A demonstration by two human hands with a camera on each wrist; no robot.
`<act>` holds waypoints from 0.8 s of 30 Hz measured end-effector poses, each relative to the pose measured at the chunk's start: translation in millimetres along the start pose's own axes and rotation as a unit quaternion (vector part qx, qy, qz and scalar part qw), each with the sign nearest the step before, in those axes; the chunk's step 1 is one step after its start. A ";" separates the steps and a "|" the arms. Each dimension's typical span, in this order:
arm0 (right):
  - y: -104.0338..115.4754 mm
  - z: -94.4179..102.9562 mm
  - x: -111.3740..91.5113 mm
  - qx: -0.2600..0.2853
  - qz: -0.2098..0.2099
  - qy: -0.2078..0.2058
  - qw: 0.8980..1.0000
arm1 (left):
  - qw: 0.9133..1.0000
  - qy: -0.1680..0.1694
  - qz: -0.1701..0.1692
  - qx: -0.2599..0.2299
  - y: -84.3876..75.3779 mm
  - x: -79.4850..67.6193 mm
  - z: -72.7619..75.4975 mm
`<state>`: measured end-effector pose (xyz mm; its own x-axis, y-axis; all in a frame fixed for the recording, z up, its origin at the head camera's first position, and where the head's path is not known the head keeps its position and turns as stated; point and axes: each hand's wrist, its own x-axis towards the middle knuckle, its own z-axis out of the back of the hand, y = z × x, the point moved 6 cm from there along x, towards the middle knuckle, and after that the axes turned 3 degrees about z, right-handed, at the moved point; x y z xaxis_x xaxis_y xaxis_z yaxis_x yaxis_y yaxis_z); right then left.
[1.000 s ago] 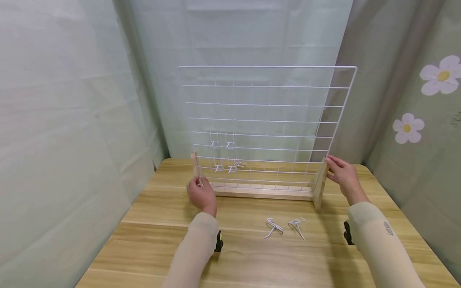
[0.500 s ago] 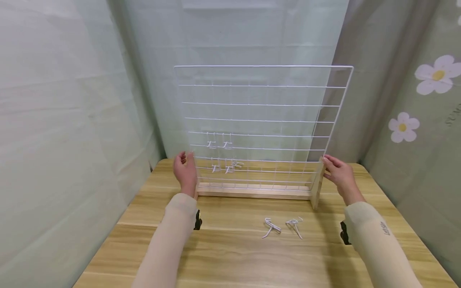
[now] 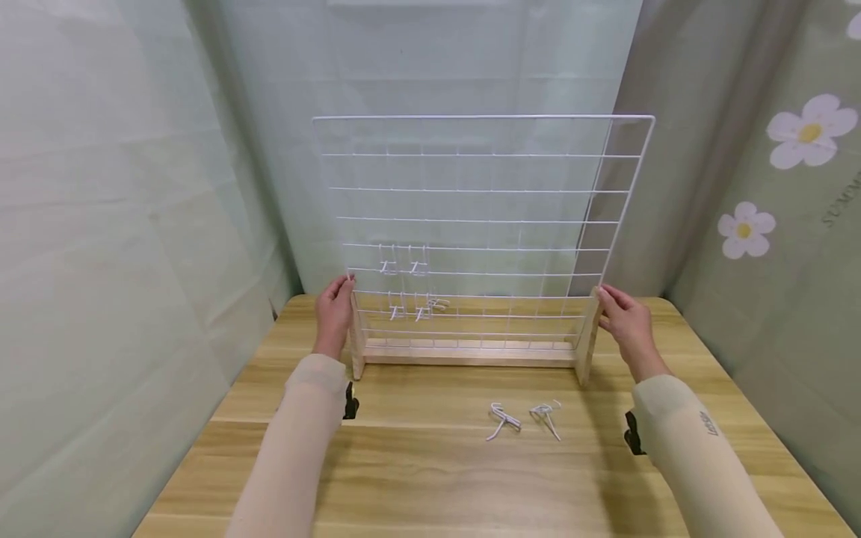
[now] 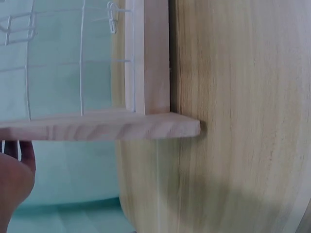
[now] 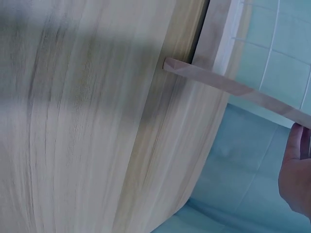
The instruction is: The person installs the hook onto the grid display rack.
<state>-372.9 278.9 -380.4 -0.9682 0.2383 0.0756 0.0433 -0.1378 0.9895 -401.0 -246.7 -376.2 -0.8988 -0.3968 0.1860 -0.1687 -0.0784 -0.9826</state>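
Note:
A white wire grid rack [image 3: 471, 190] stands upright on a wooden base [image 3: 471, 355] with wooden side pieces. At its left end my left hand [image 3: 332, 314] pinches the top of the left wooden side piece [image 3: 357, 340]. My right hand [image 3: 628, 321] holds the top of the right side piece [image 3: 588, 336] between thumb and fingers. Several white wire hooks [image 3: 418, 263] hang in two rows on the grid's lower left. In front of the rack, two loose white hooks, one [image 3: 504, 421] beside the other [image 3: 546, 420], lie on the table. Each wrist view shows a hand only partly, at the image edge.
The wood-grain table [image 3: 417, 478] extends under and in front of the rack. Pale green curtains [image 3: 141, 246] enclose the table at the back and sides, with white flowers [image 3: 747, 230] printed on the right one.
My left hand has moved from low at the left side piece, outward and up to its top, and taken hold there. The right hand keeps its hold. The head view has shifted slightly.

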 end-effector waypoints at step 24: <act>3.1 4.5 -5.0 0.012 -0.017 -0.027 0.999 | 0.992 0.054 0.083 -0.072 -23.6 -14.7 6.7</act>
<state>-366.8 281.6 -377.1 -0.9548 0.2934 0.0481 0.0175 -0.1062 0.9942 -381.1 -245.1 -355.8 -0.9561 -0.2916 0.0284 -0.0643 0.1143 -0.9914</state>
